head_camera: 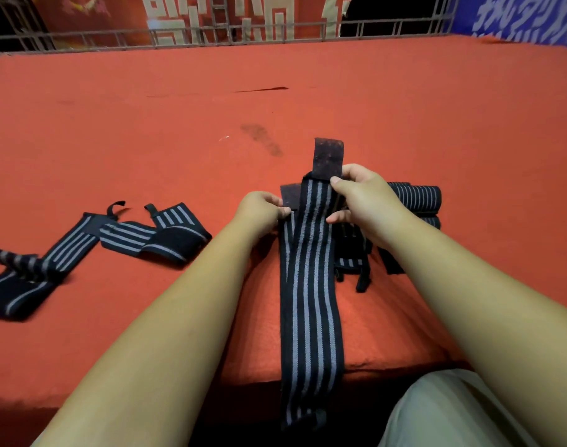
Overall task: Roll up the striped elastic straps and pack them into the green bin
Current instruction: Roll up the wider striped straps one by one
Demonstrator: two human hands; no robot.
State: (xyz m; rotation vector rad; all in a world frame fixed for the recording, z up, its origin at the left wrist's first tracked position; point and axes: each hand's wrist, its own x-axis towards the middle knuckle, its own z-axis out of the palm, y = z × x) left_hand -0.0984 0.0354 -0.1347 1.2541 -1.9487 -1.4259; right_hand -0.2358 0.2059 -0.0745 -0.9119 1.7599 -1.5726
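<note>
Ideally, with the left hand (pixel 265 210) and right hand (pixel 359 201) both pinching the strap's (pixel 309 285) top, start folding tightly from the fastener tab (pixel 328 159), edges aligned.

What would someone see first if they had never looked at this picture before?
Probably the long black strap with grey stripes in the middle, pinched near its top by the left hand and the right hand, its tail hanging over the near edge of the big red table. Next, more loose straps lie crumpled on the left, and a rolled strap sits just behind the right hand.
</note>
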